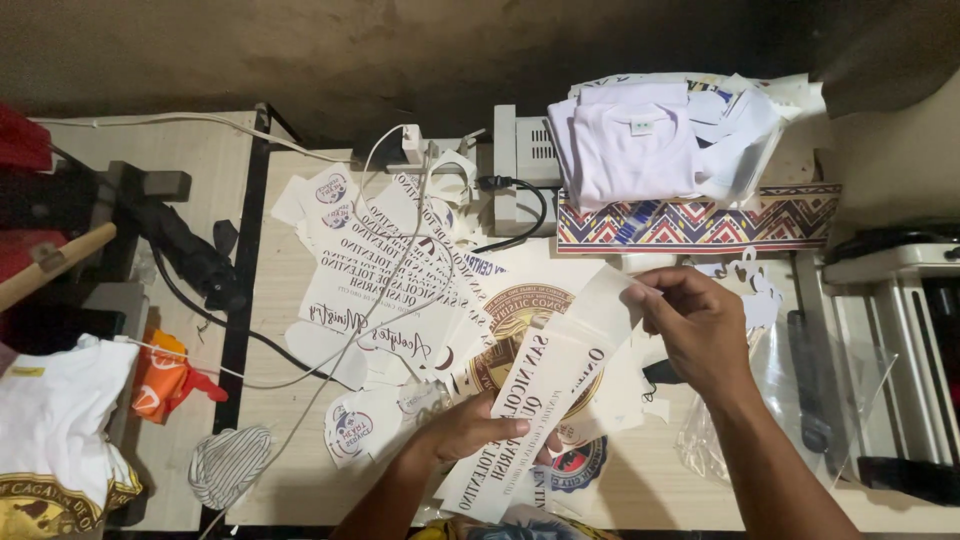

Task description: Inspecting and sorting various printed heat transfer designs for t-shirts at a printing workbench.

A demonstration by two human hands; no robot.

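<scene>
My left hand (pixel 470 430) pins the lower part of a long white printed strip (pixel 535 395) against the table. My right hand (pixel 695 325) pinches the strip's upper end, lifting a translucent film layer (pixel 610 300) away from it. The strip carries mirrored dark lettering and lies tilted over a round gold-and-brown emblem print (pixel 520 310). Both hands hover over a wooden tabletop (pixel 290 470) strewn with cut transfer sheets (pixel 385 270).
Folded white shirts (pixel 630 145) sit on a patterned band (pixel 700 225) at the back, beside a grey device (pixel 520 165) with a black cable. White cords (pixel 340 345) cross the sheets. A white shirt (pixel 55 420), orange packet (pixel 165 375) and striped cap (pixel 230 462) lie left; a machine (pixel 890 340) stands right.
</scene>
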